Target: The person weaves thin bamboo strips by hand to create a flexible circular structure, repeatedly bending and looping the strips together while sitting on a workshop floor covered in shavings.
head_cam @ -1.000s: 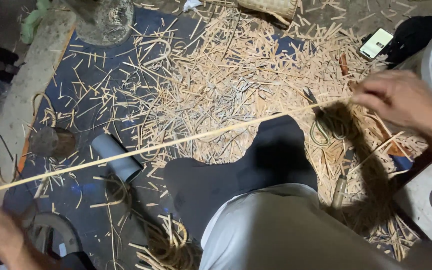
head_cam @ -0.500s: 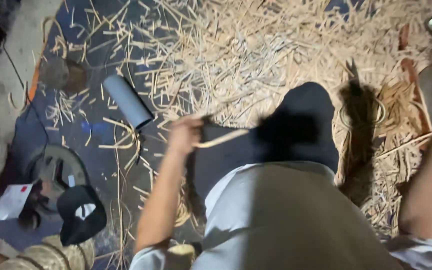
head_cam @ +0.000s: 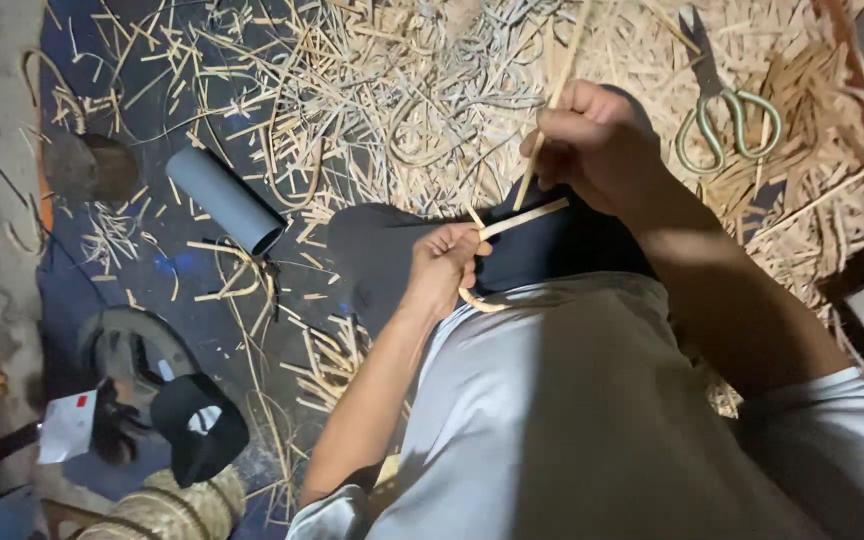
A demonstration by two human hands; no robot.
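Note:
My left hand [head_cam: 444, 265] is closed on one end of a thin tan cane strip [head_cam: 524, 216], pinching it above my dark-trousered knee [head_cam: 382, 250]. My right hand [head_cam: 592, 140] grips the same strip higher up, where it bends and runs away towards the top of the view. A loop of the strip curls under my left hand. Both hands sit close together over my lap, just above my grey shirt [head_cam: 572, 420].
Cut cane offcuts [head_cam: 412, 90] litter the blue mat [head_cam: 82, 270]. Green-handled scissors [head_cam: 727, 110] lie at the upper right. A grey tube [head_cam: 224, 198] lies to the left. A black cap [head_cam: 197, 425] and a coiled rope bundle [head_cam: 167, 505] sit at the lower left.
My hands have come together over my knee from far apart. The long strip, stretched straight across the view a second ago, is now bent between both hands. The view has shifted right.

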